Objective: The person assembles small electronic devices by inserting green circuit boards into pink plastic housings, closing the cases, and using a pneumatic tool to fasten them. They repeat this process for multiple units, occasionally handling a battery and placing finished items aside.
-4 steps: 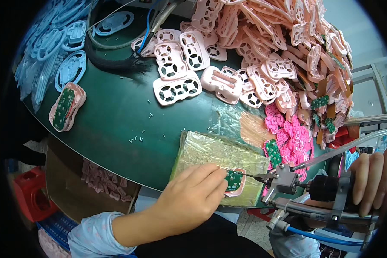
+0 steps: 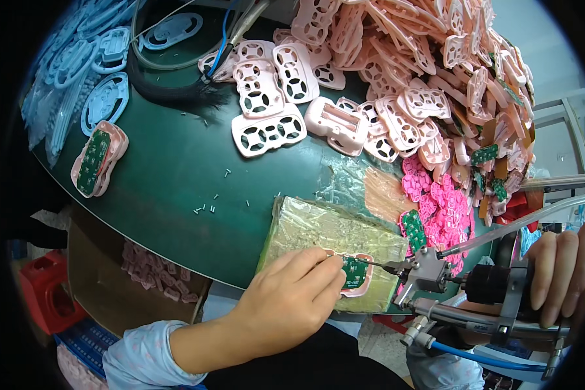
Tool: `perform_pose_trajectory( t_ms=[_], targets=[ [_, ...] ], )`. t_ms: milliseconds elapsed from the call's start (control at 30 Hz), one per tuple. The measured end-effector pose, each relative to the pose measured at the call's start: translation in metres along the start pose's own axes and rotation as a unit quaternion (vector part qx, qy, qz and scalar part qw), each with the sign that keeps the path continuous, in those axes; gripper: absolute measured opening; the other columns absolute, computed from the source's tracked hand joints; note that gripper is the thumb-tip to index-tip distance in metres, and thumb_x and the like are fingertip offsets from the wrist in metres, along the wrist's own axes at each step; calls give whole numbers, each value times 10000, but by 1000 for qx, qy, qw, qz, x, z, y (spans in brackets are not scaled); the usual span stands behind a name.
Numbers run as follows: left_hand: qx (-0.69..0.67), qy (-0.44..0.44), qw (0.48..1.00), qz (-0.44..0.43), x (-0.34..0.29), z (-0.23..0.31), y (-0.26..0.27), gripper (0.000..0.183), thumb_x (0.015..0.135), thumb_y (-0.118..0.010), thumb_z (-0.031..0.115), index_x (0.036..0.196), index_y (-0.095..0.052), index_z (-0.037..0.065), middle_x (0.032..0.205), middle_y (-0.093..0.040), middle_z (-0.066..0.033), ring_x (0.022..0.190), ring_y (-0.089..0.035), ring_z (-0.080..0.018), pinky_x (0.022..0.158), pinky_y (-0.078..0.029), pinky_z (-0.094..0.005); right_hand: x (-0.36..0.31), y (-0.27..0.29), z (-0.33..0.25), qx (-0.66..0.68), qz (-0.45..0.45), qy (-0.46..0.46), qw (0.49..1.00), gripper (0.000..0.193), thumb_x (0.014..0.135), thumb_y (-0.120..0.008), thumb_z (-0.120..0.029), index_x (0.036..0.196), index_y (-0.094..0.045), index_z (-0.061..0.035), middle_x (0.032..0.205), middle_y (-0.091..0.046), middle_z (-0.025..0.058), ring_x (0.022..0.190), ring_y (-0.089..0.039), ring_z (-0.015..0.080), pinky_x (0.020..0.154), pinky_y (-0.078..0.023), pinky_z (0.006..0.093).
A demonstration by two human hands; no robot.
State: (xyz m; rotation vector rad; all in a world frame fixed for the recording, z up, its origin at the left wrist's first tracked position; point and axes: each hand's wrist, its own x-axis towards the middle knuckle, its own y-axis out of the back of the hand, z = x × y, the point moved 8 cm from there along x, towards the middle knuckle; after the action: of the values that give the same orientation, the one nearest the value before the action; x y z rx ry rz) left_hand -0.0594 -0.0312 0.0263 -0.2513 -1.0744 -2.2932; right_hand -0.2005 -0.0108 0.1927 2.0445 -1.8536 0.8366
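My left hand (image 2: 296, 289) has its fingers closed on the left side of a small pink plastic housing (image 2: 369, 276), which lies on a yellow-green wrapped block (image 2: 305, 224). A green circuit board (image 2: 355, 273) sits inside the housing, partly covered by my fingers. My right hand (image 2: 561, 276) is wrapped round a powered screwdriver (image 2: 487, 284) with metal fittings and air hoses. Its thin bit (image 2: 378, 263) points left over the board, its tip close to my left fingertips. Whether the tip touches a screw is hidden.
Loose screws (image 2: 205, 208) lie on the green table (image 2: 169, 169). Another pink housing with a board (image 2: 97, 159) rests at the left edge. Pink shells (image 2: 383, 39) are heaped at the back right, blue parts (image 2: 68, 65) at the far left. Bright pink pieces (image 2: 445, 208) lie beyond the block.
The view has shifted very slightly. Both hands, the screwdriver and the housing keep nearly the same places.
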Motion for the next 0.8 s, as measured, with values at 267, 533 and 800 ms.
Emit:
perform_pose_trajectory(
  t_ms=[267, 533, 800],
  targets=[
    [12, 7, 1000, -10, -1, -2, -1, 288, 704, -720, 160, 934, -654, 0, 1002, -606, -89, 943, -571, -256, 736, -491, -359, 11, -19, 5, -106, -19, -126, 986, 524, 929, -509, -137, 1410, -310, -203, 722, -491, 29, 583, -524, 162, 571, -493, 329],
    [-15, 18, 1000, -12, 3, -4, 1, 268, 705, -725, 145, 923, -652, 6, 982, -601, -91, 925, -572, -258, 724, -486, -362, 14, -9, -2, -108, -75, -212, 968, 139, 926, -531, -190, 896, -505, -56, 701, -491, 10, 596, -534, 155, 596, -486, 320],
    [-16, 55, 995, 80, 15, -4, 9, 275, 650, -728, 118, 905, -656, 46, 987, -557, -55, 886, -512, -270, 804, -400, -408, 8, -17, -13, -54, -1, -19, 998, 424, 944, -479, -150, 1340, -348, -77, 790, -512, 44, 614, -553, 150, 578, -521, 319]
  ],
)
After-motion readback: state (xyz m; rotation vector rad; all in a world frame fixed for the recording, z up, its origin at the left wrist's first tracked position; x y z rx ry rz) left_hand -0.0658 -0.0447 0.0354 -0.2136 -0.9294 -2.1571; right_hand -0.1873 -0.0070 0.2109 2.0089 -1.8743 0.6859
